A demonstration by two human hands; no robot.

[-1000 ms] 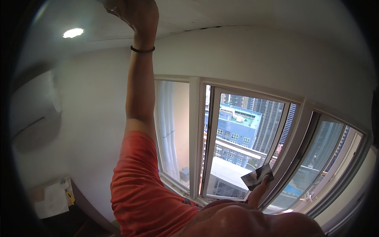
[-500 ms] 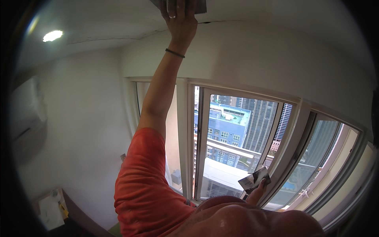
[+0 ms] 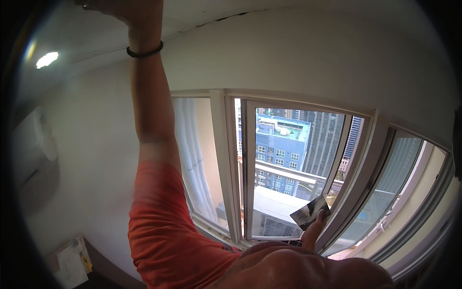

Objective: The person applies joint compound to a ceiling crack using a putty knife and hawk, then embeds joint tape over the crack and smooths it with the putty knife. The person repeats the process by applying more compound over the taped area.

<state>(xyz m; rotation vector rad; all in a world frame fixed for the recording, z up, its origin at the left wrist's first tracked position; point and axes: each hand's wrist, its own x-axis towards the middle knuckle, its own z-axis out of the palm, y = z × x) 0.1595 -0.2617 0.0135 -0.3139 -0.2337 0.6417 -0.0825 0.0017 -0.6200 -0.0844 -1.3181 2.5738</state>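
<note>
My left arm, in an orange sleeve with a dark bead bracelet (image 3: pixel 144 51), reaches straight up to the white ceiling (image 3: pixel 202 12). My left hand (image 3: pixel 122 8) is against the ceiling at the top edge of the picture, mostly cut off, so what it holds is hidden. My right hand (image 3: pixel 314 230) is low by the window frame, fingers closed on a small grey and dark sheet (image 3: pixel 310 212) that is partly folded.
A dark crack (image 3: pixel 226 18) runs along the ceiling by the wall. The white window frame (image 3: pixel 226 164) has one sash open toward tall buildings outside. An air conditioner (image 3: pixel 36 144) hangs on the left wall, a round ceiling light (image 3: pixel 46 59) glows, and a paper-covered desk (image 3: pixel 72 265) stands at lower left.
My left hand swept left along the ceiling; the grey flat pad seen under it half a second ago is out of the picture. My right hand kept the sheet in place.
</note>
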